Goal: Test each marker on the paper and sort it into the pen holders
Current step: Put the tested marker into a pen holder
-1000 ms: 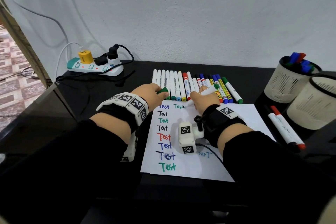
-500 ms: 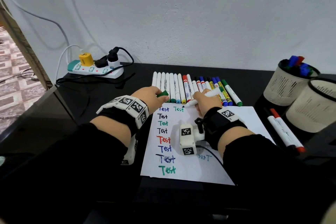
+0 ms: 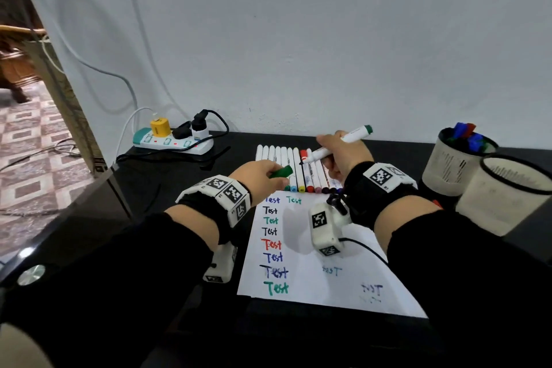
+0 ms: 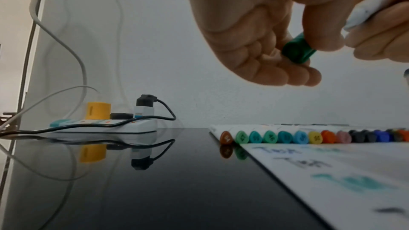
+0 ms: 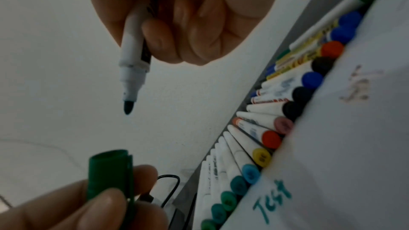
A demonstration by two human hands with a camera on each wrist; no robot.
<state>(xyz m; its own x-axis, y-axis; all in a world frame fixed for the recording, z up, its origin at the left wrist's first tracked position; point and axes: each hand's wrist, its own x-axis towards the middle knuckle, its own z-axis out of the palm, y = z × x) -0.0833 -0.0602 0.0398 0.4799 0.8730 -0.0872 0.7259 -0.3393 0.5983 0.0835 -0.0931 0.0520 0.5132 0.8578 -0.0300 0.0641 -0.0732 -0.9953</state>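
Two hands share one green marker between them: my right hand [image 3: 340,155] grips the white marker [image 3: 337,146] with its fingers [image 5: 155,38] curled round the barrel, and my left hand [image 3: 260,173] pinches the green cap [image 3: 280,172] between thumb and fingertips. Both are lifted off the bench [image 3: 167,188], above the row of markers [image 3: 292,170] lying side by side at the far edge of the paper [image 3: 301,248].

What the next move turns on, I judge, is the line between tip and cap. The marker slants, its green rear end up and to the right, its dark tip [image 5: 128,107] down and to the left, towards my left hand. From my right wrist the open mouth of the cap faces up at that tip, close but with a clear gap. The two axes look nearly but not fully in line, so I would need to tilt one a little before pushing them together.

"Test" is written many times on the paper, one green one at the top near my hands, so I take the testing of this marker as done and capping as the step in hand. After that it belongs in one of the two pen holders [image 3: 457,158] at my right, nearer my right hand; the farther one already has markers in it.
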